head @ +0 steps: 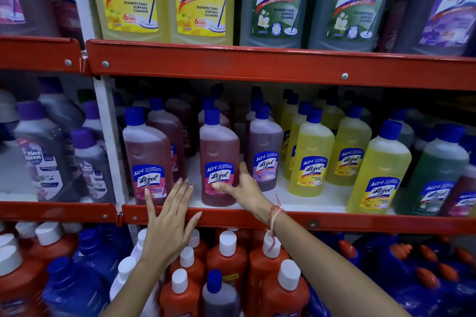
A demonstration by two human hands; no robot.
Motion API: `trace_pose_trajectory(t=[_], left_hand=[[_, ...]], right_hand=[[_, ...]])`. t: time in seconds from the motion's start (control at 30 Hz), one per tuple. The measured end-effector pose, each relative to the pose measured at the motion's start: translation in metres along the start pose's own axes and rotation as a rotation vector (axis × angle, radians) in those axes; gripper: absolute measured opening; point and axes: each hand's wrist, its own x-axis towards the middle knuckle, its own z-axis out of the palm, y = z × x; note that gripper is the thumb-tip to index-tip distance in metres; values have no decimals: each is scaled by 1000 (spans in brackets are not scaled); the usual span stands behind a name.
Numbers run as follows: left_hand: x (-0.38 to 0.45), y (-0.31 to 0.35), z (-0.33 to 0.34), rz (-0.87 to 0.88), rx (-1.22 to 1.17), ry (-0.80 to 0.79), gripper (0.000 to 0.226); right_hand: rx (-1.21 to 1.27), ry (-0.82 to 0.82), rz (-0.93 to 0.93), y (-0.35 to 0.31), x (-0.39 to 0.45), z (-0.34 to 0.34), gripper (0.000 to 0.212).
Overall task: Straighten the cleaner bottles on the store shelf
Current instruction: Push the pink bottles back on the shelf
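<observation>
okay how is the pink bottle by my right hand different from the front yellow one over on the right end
The pink bottle holds reddish-pink liquid; the yellow bottle holds bright yellow. The pink one's label has a pink lower half, the yellow one's a yellow one. My right hand touches the pink one; nothing touches the yellow. Both have blue caps and Lizol labels.

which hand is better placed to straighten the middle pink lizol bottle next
Right. The right hand is already at the middle pink bottle, thumb across its label and fingers by its side. The left hand is open over the shelf edge, beside the left pink bottle.
</observation>
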Motion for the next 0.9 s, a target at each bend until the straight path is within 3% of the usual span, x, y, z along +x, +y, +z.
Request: trace_pose_trajectory(t=[0.3, 0.7, 0.8, 0.9], left_hand=[[0, -1, 1, 4, 3, -9, 65], [0, 0, 1, -2, -6, -3, 64], [-1, -1, 1, -2, -11, 8, 65], [-1, 0, 0, 0, -17, 2, 64]], right_hand=[[-56, 4, -36, 4, -17, 2, 82], [-37, -32, -58, -3, -28, -6, 63], [58, 99, -117, -8, -30, -13, 53], [101, 426, -213, -10, -30, -33, 37]])
